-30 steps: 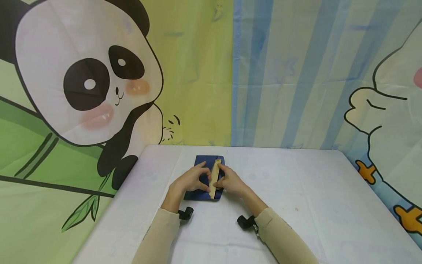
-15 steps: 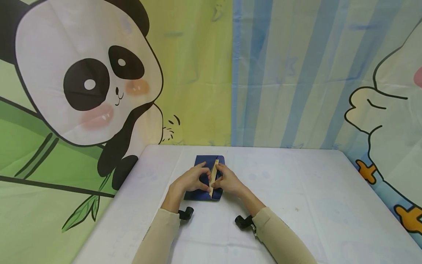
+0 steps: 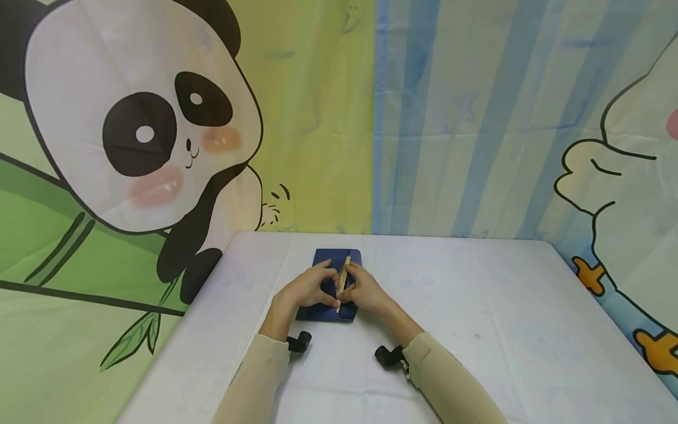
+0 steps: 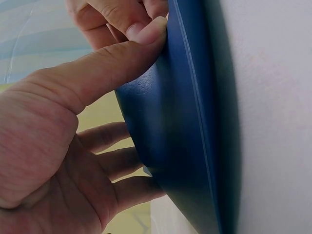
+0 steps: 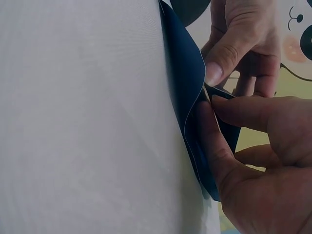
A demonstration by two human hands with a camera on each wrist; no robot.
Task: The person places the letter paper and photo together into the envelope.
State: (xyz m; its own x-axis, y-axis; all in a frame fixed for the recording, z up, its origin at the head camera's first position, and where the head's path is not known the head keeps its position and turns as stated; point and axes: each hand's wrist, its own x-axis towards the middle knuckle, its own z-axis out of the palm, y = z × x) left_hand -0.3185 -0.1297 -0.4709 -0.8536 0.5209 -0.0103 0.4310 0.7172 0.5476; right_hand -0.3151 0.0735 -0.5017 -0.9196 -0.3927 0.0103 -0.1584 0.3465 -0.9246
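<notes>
A dark blue flat sleeve (image 3: 324, 256), card-like and rounded at its right corners, lies on the table under both hands. A narrow tan strip (image 3: 342, 281) shows at a slanted opening in it. My left hand (image 3: 309, 287) holds the sleeve's opening edge between thumb and fingers; its other fingers spread along the sheet in the left wrist view. From the right, my right hand (image 3: 368, 290) pinches at the tan strip with thumb and finger. In the right wrist view the sleeve's near side (image 5: 187, 73) bulges in a curve beside those fingertips. What lies inside the sleeve is hidden.
The white-covered table (image 3: 450, 306) reaches out on both sides of the hands. Behind it hangs a printed curtain (image 3: 318, 147) with a panda. A black wrist camera (image 3: 300, 342) sits at the left cuff, another camera (image 3: 388, 357) at the right.
The visible tan strip has narrowed from a broad band to a thin line. My right hand has shifted slightly left; my left hand has stayed nearly still.
</notes>
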